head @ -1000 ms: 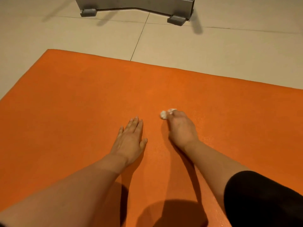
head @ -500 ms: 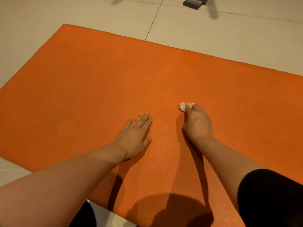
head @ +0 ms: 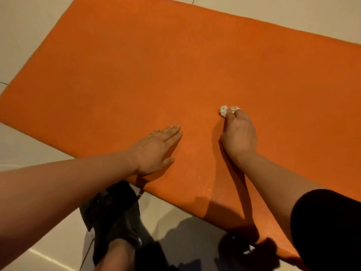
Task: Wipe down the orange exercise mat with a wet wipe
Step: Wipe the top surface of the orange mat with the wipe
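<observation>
Nearest the camera, a dark shoe is standing on the tiled floor, just off the mat's near edge. A second dark shoe is sitting at that same edge further right, partly in shadow, and whether it is touching the mat cannot be told. A black sleeve is covering the right upper arm at the lower right.

The orange mat is lying flat on the floor, running diagonally from its left corner to the right edge of the view. A patch of fine wet glints is showing on its surface between the two hands, toward the near edge.

The left hand is lying palm down on the mat close to the near edge, fingers straight and together, grasping nothing. Its forearm is crossing the near edge.

Further in, the right hand is resting knuckles up on the mat, well apart from the left hand. Its curled fingers are pinching a small crumpled white wipe, which is protruding beyond the fingertips and touching the mat near the middle of its width.

Beyond the mat's far edge, pale floor tiles are showing.
</observation>
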A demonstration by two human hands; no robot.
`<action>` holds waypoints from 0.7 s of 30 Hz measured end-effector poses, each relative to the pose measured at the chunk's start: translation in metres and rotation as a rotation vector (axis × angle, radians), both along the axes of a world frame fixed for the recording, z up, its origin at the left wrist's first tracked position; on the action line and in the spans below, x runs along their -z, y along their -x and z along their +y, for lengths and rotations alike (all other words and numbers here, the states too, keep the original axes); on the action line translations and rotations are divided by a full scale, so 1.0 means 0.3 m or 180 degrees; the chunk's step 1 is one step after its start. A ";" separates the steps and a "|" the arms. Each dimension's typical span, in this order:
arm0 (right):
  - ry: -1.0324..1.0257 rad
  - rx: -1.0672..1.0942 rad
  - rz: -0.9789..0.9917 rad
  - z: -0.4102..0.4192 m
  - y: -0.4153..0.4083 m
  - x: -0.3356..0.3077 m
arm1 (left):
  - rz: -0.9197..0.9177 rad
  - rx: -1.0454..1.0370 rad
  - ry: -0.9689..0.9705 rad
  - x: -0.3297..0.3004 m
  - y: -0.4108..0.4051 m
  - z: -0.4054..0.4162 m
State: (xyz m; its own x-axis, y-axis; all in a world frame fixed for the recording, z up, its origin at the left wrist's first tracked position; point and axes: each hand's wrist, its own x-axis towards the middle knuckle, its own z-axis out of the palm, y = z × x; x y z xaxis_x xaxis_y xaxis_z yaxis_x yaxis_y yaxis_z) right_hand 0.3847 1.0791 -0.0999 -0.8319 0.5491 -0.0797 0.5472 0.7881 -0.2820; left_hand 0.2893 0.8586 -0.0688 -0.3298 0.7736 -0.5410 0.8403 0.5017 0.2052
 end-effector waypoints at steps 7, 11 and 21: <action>0.0221 -0.1102 -0.0021 -0.269 -0.072 -0.007 | -0.0049 -0.0005 -0.0035 0.003 -0.107 -0.079; -0.0175 -0.0230 -0.0200 -0.133 -0.135 -0.007 | -0.0150 0.0283 0.0011 0.002 -0.109 -0.124; 0.0281 -0.0595 -0.0069 -0.480 -0.231 -0.025 | 0.0173 0.0629 -0.0001 0.012 -0.104 -0.220</action>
State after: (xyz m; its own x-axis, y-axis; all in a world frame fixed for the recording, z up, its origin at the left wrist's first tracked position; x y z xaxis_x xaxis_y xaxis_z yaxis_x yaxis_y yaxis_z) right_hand 0.4541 0.9351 -0.0924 -0.9163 0.3754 -0.1398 0.4004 0.8493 -0.3441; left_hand 0.3206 0.7927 -0.0726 -0.2002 0.8264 -0.5262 0.9323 0.3258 0.1570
